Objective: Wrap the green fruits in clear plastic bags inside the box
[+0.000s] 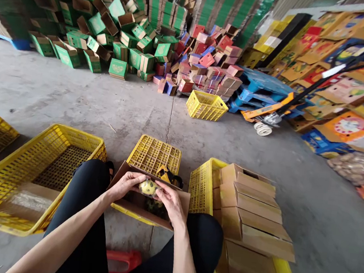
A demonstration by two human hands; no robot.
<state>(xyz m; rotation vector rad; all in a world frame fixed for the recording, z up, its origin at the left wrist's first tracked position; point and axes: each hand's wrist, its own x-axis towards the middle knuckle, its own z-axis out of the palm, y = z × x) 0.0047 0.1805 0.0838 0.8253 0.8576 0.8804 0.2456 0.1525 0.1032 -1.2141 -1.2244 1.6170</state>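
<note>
Both hands hold a yellow, rounded fruit-like item (148,187) with dark patches; its exact kind is unclear. My left hand (129,184) pinches it from the left, and my right hand (168,200) grips the right end. They are over an open cardboard box (182,201) between my knees. Some dark and yellowish contents show inside, mostly hidden by the hands. Under and behind the box is a yellow plastic crate (156,151), its lattice side facing up. A yellow-and-black tool (171,176), which resembles a tape dispenser, lies on the crate just beyond the box.
To the right, a yellow crate (201,192) carries several cardboard boxes (253,207). A large yellow crate (84,135) on the left contains a taped cardboard piece (29,202). Farther off are another crate (207,106), a pallet jack (270,116), blue pallets (257,86) and piled green cartons (119,67).
</note>
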